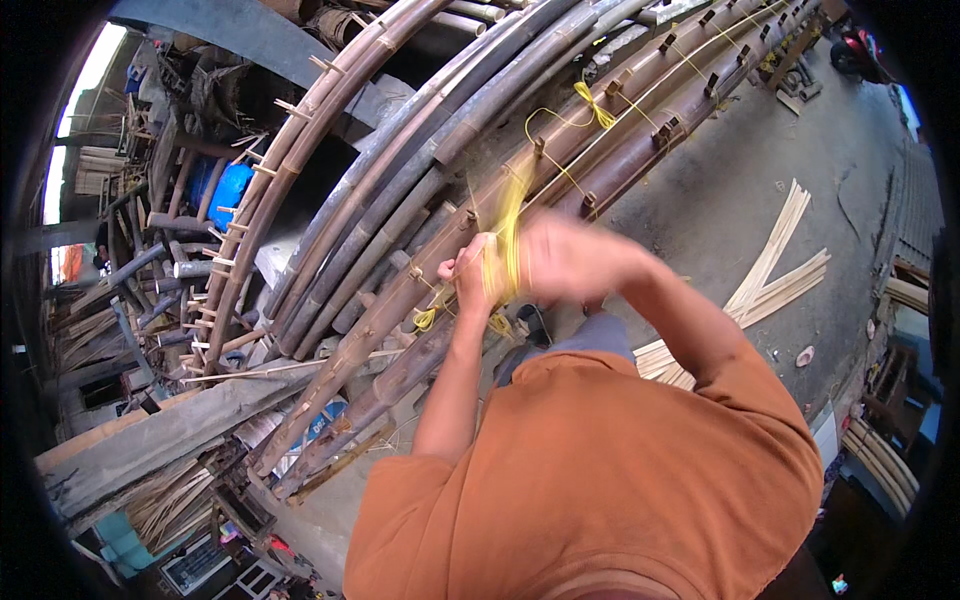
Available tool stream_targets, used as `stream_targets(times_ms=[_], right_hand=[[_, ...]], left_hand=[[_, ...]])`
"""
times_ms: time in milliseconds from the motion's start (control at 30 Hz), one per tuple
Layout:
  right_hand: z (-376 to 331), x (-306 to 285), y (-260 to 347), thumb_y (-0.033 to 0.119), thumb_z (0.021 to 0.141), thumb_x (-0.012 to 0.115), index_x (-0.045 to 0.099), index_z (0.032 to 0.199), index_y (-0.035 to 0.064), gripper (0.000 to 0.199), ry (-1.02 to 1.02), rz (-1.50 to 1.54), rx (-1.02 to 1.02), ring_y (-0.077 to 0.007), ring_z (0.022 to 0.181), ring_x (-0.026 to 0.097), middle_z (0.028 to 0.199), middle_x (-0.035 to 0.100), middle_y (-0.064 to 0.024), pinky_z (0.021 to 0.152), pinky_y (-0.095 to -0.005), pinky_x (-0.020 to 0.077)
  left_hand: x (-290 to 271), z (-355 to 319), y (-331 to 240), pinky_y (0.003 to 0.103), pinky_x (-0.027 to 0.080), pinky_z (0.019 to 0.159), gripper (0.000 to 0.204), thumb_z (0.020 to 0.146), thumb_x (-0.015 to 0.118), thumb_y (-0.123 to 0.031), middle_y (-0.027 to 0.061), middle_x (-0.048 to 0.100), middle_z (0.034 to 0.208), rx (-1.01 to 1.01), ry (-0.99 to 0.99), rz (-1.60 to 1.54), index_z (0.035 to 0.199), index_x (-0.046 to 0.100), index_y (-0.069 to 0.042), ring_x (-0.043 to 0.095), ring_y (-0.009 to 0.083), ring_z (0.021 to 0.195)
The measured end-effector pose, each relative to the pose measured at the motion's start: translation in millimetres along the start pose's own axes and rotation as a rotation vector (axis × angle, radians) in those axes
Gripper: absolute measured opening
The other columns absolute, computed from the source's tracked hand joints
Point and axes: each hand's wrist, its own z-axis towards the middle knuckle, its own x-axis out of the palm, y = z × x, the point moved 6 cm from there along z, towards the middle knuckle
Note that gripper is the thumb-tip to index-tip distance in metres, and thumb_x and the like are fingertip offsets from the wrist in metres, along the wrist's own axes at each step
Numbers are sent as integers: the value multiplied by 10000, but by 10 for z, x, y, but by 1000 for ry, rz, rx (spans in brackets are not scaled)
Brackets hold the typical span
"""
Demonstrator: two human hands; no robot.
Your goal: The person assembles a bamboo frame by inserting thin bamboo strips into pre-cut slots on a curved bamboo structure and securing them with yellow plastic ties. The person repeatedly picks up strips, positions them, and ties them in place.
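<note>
My left hand [474,278] is closed on loops of yellow cord [511,238], just above the long bamboo poles. Strands of the cord pass across its fingers and stretch up to the right. Beside it is my right hand [560,258], smeared by motion, so its fingers cannot be made out. Below both hands runs a brown bamboo pole [385,318] with short pegs standing along it. A second bamboo pole [420,362] lies nearly parallel on the near side. Yellow cord is strung between pegs, and a small yellow bundle [597,106] hangs farther up.
Several grey bamboo poles [375,215] lie beyond the work. At the left stands a curved pole pair [285,165] with sticks through it. Pale bamboo strips [765,270] lie on the concrete floor [740,165] to the right. A wooden beam [165,440] crosses the lower left.
</note>
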Motion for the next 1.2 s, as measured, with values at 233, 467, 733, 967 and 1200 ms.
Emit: stream_targets(times_ms=[233, 467, 733, 967, 1200], right_hand=[[-616, 1343, -1444, 247, 899, 506, 613, 782, 23, 275, 41, -214, 373, -361, 649, 606, 746, 627, -227, 635, -467, 475], [-843, 1250, -793, 287, 908, 506, 633, 799, 26, 310, 65, -9, 295, -417, 712, 607, 755, 626, -231, 645, -491, 481], [-796, 1085, -415, 286, 942, 520, 590, 792, -11, 340, 45, 264, 174, -345, 553, 512, 643, 548, -221, 567, -426, 433], [-927, 1130, -1067, 265, 922, 512, 577, 771, -38, 345, 26, 141, 367, -360, 582, 506, 669, 532, -242, 593, -456, 423], [-862, 1167, -630, 268, 908, 523, 609, 785, -31, 335, 40, 153, 309, -392, 657, 582, 729, 608, -240, 639, -461, 461]], left_hand=[[-193, 249, -205, 426, 437, 819, 265, 992, 487, -261, 103, 705, 901, -346, 105, -224, 974, 701, -106, 664, 274, 848], [-307, 364, -63, 286, 488, 862, 304, 1015, 488, -148, 109, 703, 1001, -228, 253, -662, 952, 684, 75, 647, 154, 942], [-501, 597, -196, 347, 437, 985, 299, 1006, 532, -206, 126, 692, 1112, -70, 161, -402, 1076, 698, 33, 606, 238, 1104], [-132, 917, 285, 298, 451, 952, 419, 1015, 519, -343, 115, 677, 1185, -229, 238, -569, 1148, 678, 21, 606, 162, 1088], [-21, 894, 486, 296, 448, 970, 399, 1011, 537, -305, 114, 690, 1135, -373, 246, -719, 1170, 665, 38, 615, 161, 1076]])
